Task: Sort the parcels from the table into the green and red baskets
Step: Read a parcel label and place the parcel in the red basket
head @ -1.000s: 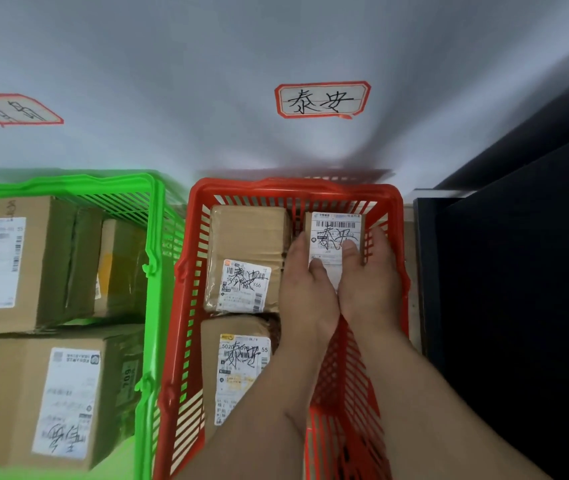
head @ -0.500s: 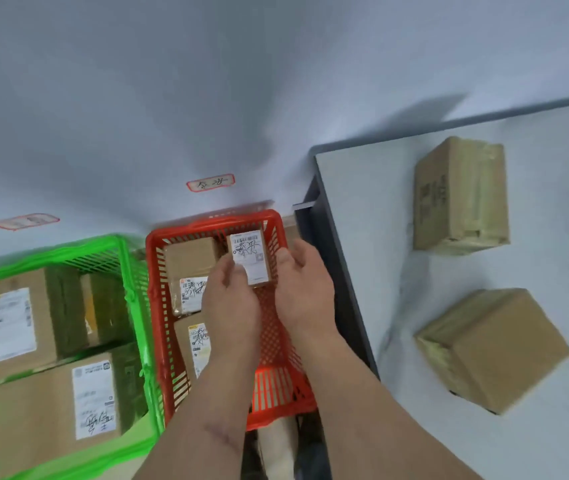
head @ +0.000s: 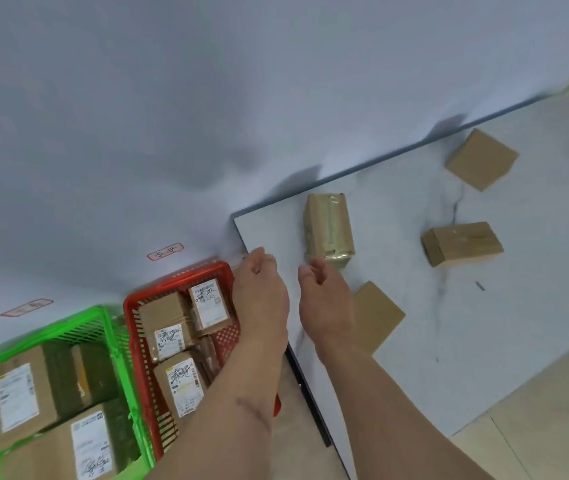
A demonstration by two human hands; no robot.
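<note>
**Hands empty at the table corner**

White table (head: pixel 484 341) meets a pale wall, its corner just beside the red basket (head: pixel 130 327). Both hands hold nothing, fingers loosely curled: left hand (head: pixel 259 299) over the basket's right rim, right hand (head: pixel 324 299) above the table edge. The small labelled parcel (head: pixel 208 304) they carried half a second ago now lies in the red basket. Four parcels sit apart on the table; the nearest taped parcel (head: pixel 328 228) lies just past the right fingertips. The green basket (head: pixel 103 323) stands left.

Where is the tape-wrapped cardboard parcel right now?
In the head view, the tape-wrapped cardboard parcel lies on the white table near its far-left corner, just beyond the empty right hand.
</note>
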